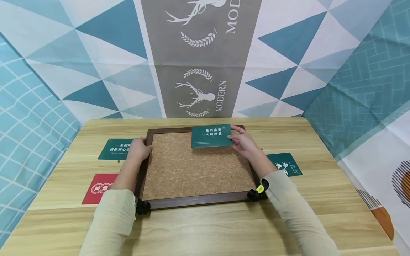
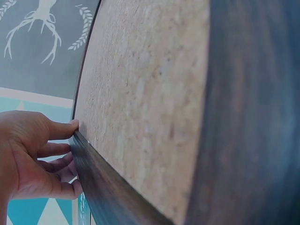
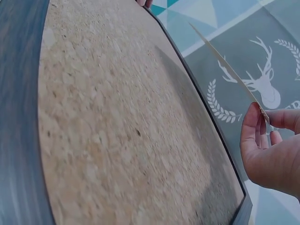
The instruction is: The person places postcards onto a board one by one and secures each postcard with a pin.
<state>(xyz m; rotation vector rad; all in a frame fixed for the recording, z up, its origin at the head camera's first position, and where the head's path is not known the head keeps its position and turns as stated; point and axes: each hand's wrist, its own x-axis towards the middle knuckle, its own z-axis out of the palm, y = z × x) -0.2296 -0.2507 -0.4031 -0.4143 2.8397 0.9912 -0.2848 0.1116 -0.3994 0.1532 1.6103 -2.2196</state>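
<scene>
A cork board (image 1: 195,174) in a dark brown wooden frame lies on the table. My left hand (image 1: 138,151) grips the frame's left rail near the upper corner; in the left wrist view its fingertips (image 2: 73,124) press against the frame edge. My right hand (image 1: 245,144) pinches a dark green card (image 1: 209,140) with white Chinese characters by its right end. This card is held above the upper right part of the board, and in the right wrist view the card (image 3: 229,70) appears nearly edge-on, apart from the cork, which carries a shadow.
Left of the board lie another green card (image 1: 112,149), partly behind my left hand, and a red card (image 1: 96,190), partly covered by my forearm. A further green card (image 1: 293,165) lies to the right. A patterned cloth wall (image 1: 205,53) rises behind the wooden table (image 1: 198,231).
</scene>
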